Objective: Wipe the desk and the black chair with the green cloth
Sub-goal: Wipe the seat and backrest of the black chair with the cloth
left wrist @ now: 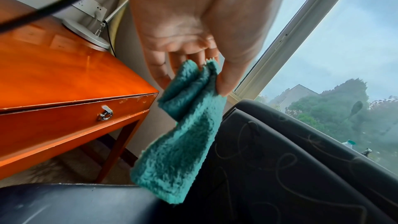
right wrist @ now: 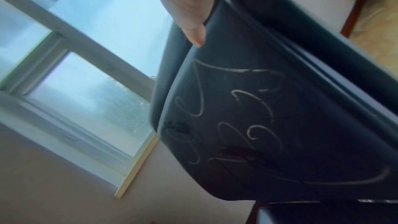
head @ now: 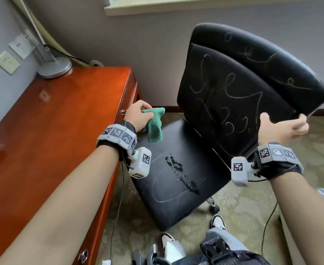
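Observation:
The black chair (head: 178, 178) stands right of the reddish wooden desk (head: 52, 119). Its backrest (head: 233, 92) carries pale scribbles, and its seat shows faint lines and dark specks. My left hand (head: 138, 116) holds the green cloth (head: 154, 125) in the air over the seat's far left corner, by the desk's end. In the left wrist view my left hand (left wrist: 193, 67) pinches the green cloth (left wrist: 178, 142) between thumb and fingers, and it hangs down. My right hand (head: 283, 129) grips the backrest's right edge, thumb on the front; in the right wrist view my right hand (right wrist: 215, 6) clasps the backrest (right wrist: 269, 125).
A lamp base (head: 55, 68) with its cord stands at the desk's far corner below wall sockets (head: 20, 46). A window sill (head: 214, 4) runs along the wall behind the chair. Patterned carpet (head: 243, 207) and my shoes (head: 218, 222) lie below; a cable trails on the right.

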